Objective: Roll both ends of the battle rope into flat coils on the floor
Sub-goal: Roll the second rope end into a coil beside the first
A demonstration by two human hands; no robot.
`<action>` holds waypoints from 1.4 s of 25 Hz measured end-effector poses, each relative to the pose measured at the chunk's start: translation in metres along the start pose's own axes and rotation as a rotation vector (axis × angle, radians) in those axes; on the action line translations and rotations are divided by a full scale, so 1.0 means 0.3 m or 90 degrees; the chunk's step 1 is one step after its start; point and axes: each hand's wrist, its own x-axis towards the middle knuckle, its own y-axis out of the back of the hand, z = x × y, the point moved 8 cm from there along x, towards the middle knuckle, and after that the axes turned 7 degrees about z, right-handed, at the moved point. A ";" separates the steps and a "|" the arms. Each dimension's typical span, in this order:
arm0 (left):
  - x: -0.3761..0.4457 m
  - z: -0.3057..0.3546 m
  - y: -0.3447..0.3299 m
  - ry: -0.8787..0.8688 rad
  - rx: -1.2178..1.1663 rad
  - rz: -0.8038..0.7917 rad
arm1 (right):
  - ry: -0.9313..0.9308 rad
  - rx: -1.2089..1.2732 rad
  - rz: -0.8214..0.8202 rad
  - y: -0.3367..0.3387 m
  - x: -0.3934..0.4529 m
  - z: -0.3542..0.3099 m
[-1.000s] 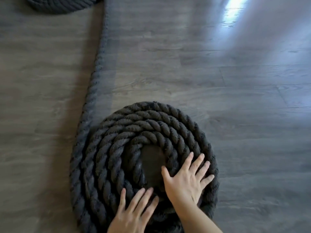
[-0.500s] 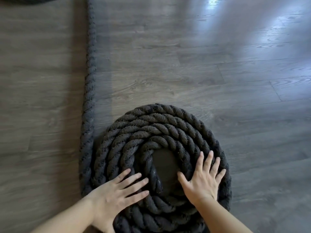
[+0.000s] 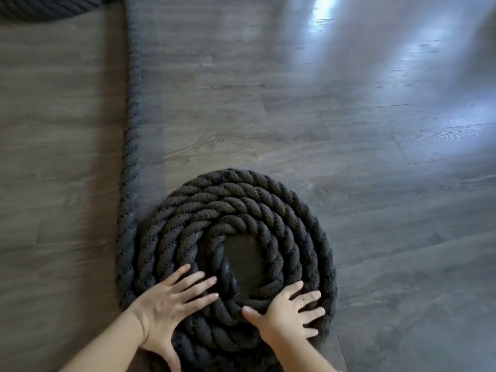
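A thick dark grey battle rope lies in a flat coil (image 3: 241,210) of several turns on the wood floor just in front of me. From the coil's left side a straight stretch of rope (image 3: 132,103) runs away to a second coil (image 3: 48,6) at the top left, mostly cut off by the frame. My left hand (image 3: 171,302) presses flat with spread fingers on the coil's near-left turns. My right hand (image 3: 288,315) lies flat with spread fingers on the near-right turns. An oval of bare floor shows in the coil's centre.
Grey wood-plank floor (image 3: 375,183) surrounds the rope, with bright window glare at the upper right. No other objects are in view.
The left hand slid up the coil's left side and now presses there. The right hand shifted down and outward along the right side. The straight rope drew closer against the coil.
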 end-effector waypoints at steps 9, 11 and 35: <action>-0.005 -0.010 0.033 0.121 -0.030 0.014 | 0.116 -0.037 0.027 0.078 0.101 -0.139; 0.008 0.000 0.039 0.093 0.025 0.020 | 0.136 -0.044 0.023 0.097 0.130 -0.170; 0.351 -0.259 0.247 0.384 -0.089 0.053 | 0.130 -0.075 0.071 0.361 0.274 -0.505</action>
